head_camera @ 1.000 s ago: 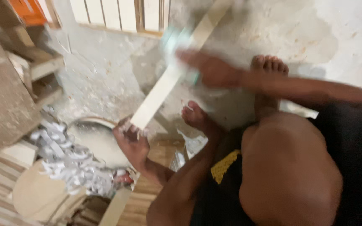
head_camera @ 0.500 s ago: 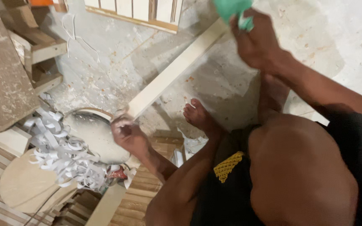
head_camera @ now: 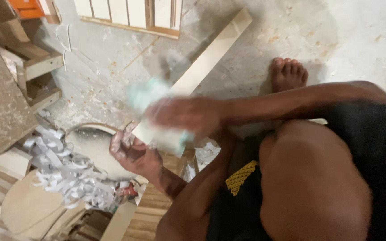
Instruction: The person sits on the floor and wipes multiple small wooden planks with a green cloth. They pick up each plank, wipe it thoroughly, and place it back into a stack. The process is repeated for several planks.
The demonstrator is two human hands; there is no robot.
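I see no screens or signs | one small yellow patterned patch-like label (head_camera: pixel 241 176) on my black shorts (head_camera: pixel 371 147), by the knee | no packages I can tell

One view only, head-worn: we look steeply down and forward at close range past our own knee (head_camera: pixel 309 178) at 4 o'clock. The concrete floor (head_camera: pixel 358 40) fills 12 to 2 o'clock; shelving (head_camera: pixel 32 67) stands at 10 o'clock.
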